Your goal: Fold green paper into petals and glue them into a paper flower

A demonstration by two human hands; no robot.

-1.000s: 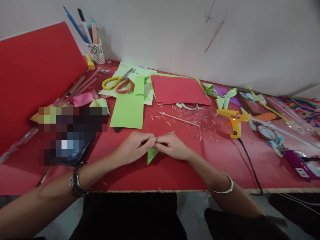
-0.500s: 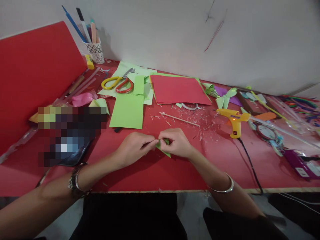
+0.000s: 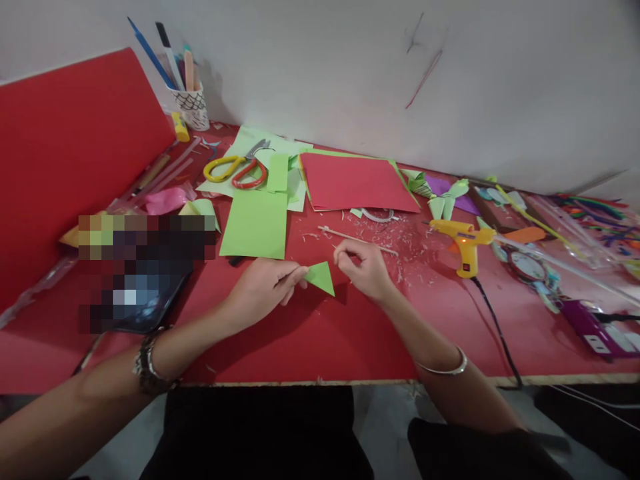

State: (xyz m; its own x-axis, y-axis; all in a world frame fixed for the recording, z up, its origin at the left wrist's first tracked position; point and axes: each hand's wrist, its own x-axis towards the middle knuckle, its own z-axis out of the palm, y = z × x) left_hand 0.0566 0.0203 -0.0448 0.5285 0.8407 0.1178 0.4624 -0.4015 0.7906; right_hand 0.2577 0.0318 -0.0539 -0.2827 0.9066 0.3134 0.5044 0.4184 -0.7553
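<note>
My left hand [image 3: 265, 287] pinches the left corner of a small folded green paper triangle [image 3: 321, 277] just above the red table [image 3: 320, 340]. My right hand [image 3: 363, 267] hovers right of the triangle, apart from it, with fingers curled loosely and thumb and forefinger close together; nothing shows between them. A thin wooden stick [image 3: 357, 239] lies just beyond my right hand among white paper shavings. A green paper sheet [image 3: 255, 223] lies behind my left hand.
Scissors [image 3: 235, 170] with yellow and red handles rest on light green paper. A red sheet [image 3: 357, 183] lies at the back centre. A yellow glue gun [image 3: 463, 240] stands right, its cord running off the front edge. A pen cup [image 3: 193, 103] and a phone [image 3: 145, 300] are left.
My right hand has let go of the green triangle and lifted away to the right. My left hand alone keeps the piece, now turned so its flat face shows.
</note>
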